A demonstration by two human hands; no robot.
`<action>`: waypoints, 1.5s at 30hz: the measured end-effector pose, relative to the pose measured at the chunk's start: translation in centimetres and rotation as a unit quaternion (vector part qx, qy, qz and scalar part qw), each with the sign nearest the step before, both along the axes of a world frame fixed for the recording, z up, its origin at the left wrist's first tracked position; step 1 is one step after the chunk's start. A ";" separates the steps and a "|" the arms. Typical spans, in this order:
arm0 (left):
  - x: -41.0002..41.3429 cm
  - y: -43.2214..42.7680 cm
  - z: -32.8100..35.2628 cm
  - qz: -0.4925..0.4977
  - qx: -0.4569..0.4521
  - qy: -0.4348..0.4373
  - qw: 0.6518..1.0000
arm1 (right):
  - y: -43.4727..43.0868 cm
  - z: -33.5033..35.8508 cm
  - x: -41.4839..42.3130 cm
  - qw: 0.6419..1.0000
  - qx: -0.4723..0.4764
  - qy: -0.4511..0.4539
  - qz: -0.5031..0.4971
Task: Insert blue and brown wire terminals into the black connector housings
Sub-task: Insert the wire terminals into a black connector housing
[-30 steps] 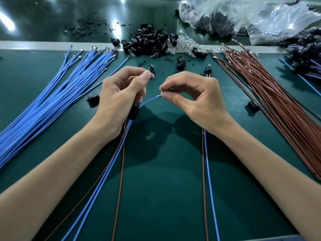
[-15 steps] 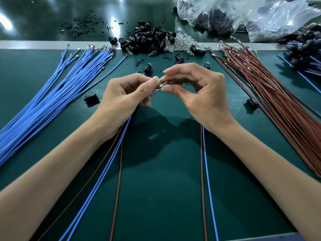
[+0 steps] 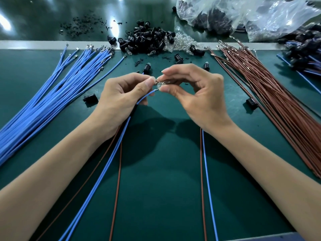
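Note:
My left hand (image 3: 125, 94) is closed around a blue wire (image 3: 111, 157) that trails down the green mat (image 3: 161, 188) toward me. The wire's bare metal tip (image 3: 155, 90) reaches my right thumb. My right hand (image 3: 198, 98) pinches a small shiny clear piece (image 3: 160, 83), bulb-like, between thumb and forefinger, touching my left thumb tip. Something dark shows under my left palm; I cannot tell what it is. A pile of black connector housings (image 3: 147, 40) lies at the back centre.
A blue wire bundle (image 3: 52, 94) fans out on the left and a brown wire bundle (image 3: 278, 94) on the right. Loose housings (image 3: 90, 98) (image 3: 251, 102) flank my hands. Clear bulbs (image 3: 180, 42), plastic bags (image 3: 243, 14) and wired housings (image 3: 304, 54) sit behind. A brown-and-blue wire pair (image 3: 205, 171) runs under my right forearm.
My hands have come together: the gap with the stretched blue wire has closed, and the fingertips now meet around the shiny piece. The black housing at my left palm is out of sight.

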State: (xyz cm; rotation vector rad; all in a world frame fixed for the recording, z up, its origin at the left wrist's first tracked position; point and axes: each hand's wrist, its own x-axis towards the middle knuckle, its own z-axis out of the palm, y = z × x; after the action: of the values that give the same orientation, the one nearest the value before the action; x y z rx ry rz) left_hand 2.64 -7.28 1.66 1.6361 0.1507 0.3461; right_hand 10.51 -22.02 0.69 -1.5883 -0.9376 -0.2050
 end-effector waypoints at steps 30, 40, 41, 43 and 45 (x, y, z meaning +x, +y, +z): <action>-0.3 0.4 0.4 -0.061 -0.017 0.035 0.997 | -0.2 0.1 -0.1 0.999 -0.020 -0.042 -0.012; -0.5 1.0 0.7 -0.085 -0.023 0.053 0.995 | -0.2 0.1 -0.2 0.999 -0.014 -0.028 0.003; -0.5 1.1 0.7 -0.092 -0.020 0.060 0.994 | -0.2 0.1 -0.3 0.999 -0.014 -0.031 0.007; -0.5 1.4 0.8 -0.110 -0.020 0.071 0.991 | -0.1 0.1 -0.3 0.999 -0.011 -0.039 0.014; -0.6 1.6 0.9 -0.128 -0.028 0.072 0.989 | -0.1 0.2 -0.4 0.999 -0.008 -0.049 0.014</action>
State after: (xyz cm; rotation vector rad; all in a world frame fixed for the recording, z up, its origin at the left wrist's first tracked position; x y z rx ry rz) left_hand 2.07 -5.73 2.59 1.6030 0.0583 0.0269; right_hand 10.09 -22.17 0.86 -1.5895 -1.0394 -0.2585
